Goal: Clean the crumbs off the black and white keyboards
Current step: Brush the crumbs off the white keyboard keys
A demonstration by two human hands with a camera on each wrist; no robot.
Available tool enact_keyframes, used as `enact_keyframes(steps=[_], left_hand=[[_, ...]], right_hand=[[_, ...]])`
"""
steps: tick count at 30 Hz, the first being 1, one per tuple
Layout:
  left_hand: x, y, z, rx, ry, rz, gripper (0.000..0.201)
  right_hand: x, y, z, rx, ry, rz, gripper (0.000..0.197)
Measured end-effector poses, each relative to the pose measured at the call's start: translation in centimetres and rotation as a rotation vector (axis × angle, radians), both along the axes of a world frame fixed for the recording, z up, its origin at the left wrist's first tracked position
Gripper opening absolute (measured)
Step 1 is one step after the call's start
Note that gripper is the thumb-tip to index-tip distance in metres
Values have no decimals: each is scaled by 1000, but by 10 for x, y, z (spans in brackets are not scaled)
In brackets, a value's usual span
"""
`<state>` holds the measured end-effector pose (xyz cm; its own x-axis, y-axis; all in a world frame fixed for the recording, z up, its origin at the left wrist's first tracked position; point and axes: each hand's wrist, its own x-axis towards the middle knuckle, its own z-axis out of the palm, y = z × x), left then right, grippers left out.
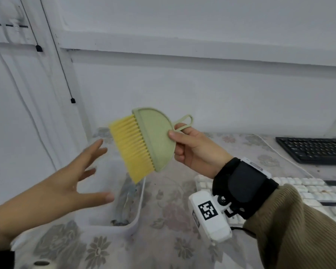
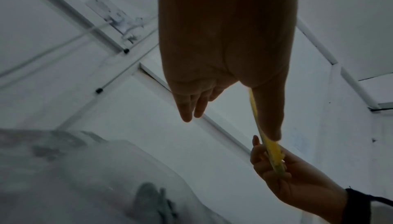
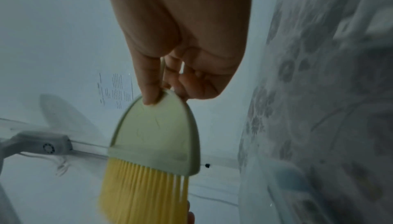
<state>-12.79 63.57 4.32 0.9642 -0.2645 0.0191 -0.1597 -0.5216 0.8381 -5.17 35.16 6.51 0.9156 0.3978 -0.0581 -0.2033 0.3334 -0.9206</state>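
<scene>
My right hand (image 1: 184, 145) grips the green handle end of a small brush (image 1: 142, 142) with yellow bristles, held up in the air above a clear plastic bin (image 1: 137, 208). In the right wrist view the brush (image 3: 155, 136) hangs from my thumb and fingers (image 3: 150, 83), bristles pointing down. My left hand (image 1: 85, 171) is open with fingers spread, just left of the bristles. Edge-on in the left wrist view, the bristles (image 2: 270, 147) lie by my left fingers (image 2: 270, 113). The white keyboard (image 1: 306, 193) lies under my right forearm; the black keyboard (image 1: 314, 150) sits at the far right.
A floral cloth (image 1: 167, 208) covers the table. The clear bin holds some dark debris (image 1: 118, 222) at its bottom. A white wall with hanging cables (image 1: 54, 49) stands behind the table. A white cable (image 1: 279, 152) runs by the black keyboard.
</scene>
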Motion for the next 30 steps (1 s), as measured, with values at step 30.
enact_keyframes(steps=[30], left_hand=[[-13, -263, -40, -234, 419, 112, 147]], right_hand=[[-59, -453, -58, -298, 282, -786, 13]])
